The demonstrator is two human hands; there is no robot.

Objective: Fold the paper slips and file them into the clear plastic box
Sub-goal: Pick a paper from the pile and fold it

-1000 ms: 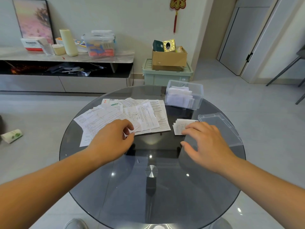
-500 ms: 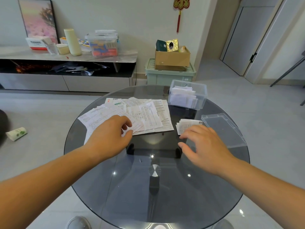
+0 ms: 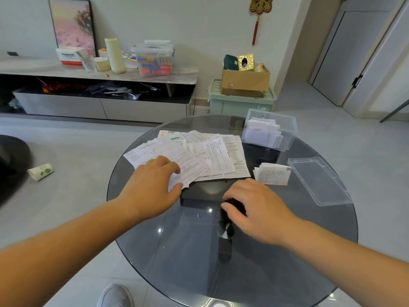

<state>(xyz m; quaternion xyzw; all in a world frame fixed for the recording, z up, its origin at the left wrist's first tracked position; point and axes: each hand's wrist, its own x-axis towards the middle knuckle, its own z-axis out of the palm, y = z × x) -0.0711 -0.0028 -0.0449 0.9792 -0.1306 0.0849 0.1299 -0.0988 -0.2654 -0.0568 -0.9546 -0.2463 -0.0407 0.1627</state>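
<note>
A fanned pile of unfolded paper slips (image 3: pixel 212 151) lies on the far half of the round glass table (image 3: pixel 276 262). My left hand (image 3: pixel 150 185) rests on the pile's near left corner, and its thumb and curled fingers pinch the near edge of the top slip (image 3: pixel 188 167). My right hand (image 3: pixel 261 209) hovers over bare glass with loosely curled fingers and holds nothing. A small stack of folded slips (image 3: pixel 273 173) lies just beyond it. The clear plastic box (image 3: pixel 290 138) stands at the far right and holds several folded slips on edge.
The box's clear lid (image 3: pixel 318 180) lies flat near the table's right edge. Behind the table stand a green bin (image 3: pixel 241 105) with a cardboard box (image 3: pixel 245 82) on top and a low cabinet (image 3: pixel 99 105). A paper roll (image 3: pixel 41 171) lies on the floor at left.
My right hand has left the folded stack and drawn back toward me and to the left. My left hand has stayed on the pile's near corner.
</note>
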